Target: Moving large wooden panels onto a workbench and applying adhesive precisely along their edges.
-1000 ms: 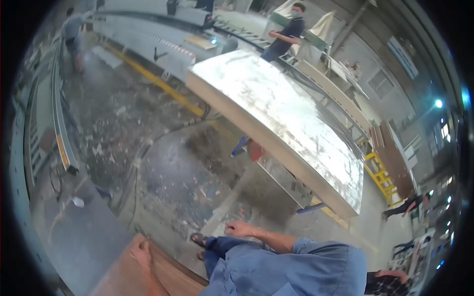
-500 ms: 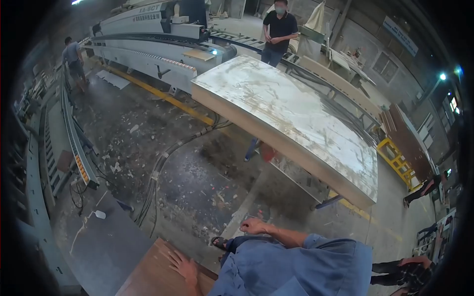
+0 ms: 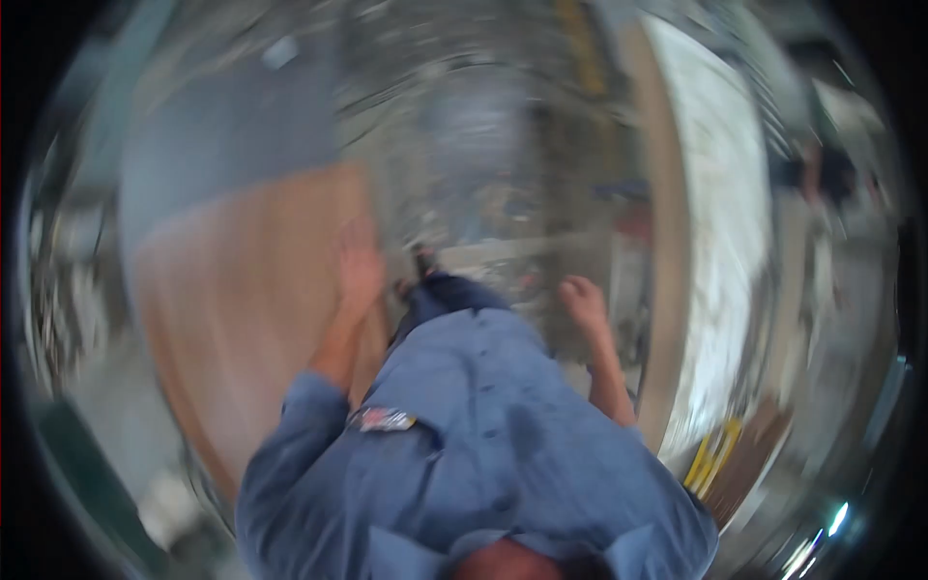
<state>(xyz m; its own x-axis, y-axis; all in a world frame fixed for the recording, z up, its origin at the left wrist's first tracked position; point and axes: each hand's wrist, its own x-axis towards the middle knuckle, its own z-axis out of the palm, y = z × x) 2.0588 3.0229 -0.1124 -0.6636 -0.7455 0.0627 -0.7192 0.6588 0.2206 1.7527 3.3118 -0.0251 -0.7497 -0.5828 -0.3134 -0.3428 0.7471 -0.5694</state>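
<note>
My left hand point(image 3: 360, 266) lies flat near the right edge of a brown wooden board point(image 3: 242, 300), its fingers stretched out though smeared by motion. The board rests over a dark grey surface point(image 3: 232, 145). Hanging free over the floor at my right side, my right hand point(image 3: 583, 298) has its fingers curled in, and nothing shows in them. Nearest to that hand stands a thick slab point(image 3: 725, 203) with a streaky white top and a tan side edge; the hand is apart from it.
A small white object point(image 3: 280, 52) lies at the far end of the grey surface. A yellow frame point(image 3: 713, 456) with brown panels point(image 3: 752, 464) stands beyond the slab at the lower right. A blurred person point(image 3: 822, 174) is at the far right. Cables cross the littered floor point(image 3: 474, 174).
The view has swung round and down, so the slab now stands at the right and the brown board fills the left. My left hand stays flat on the board; my right hand stays curled.
</note>
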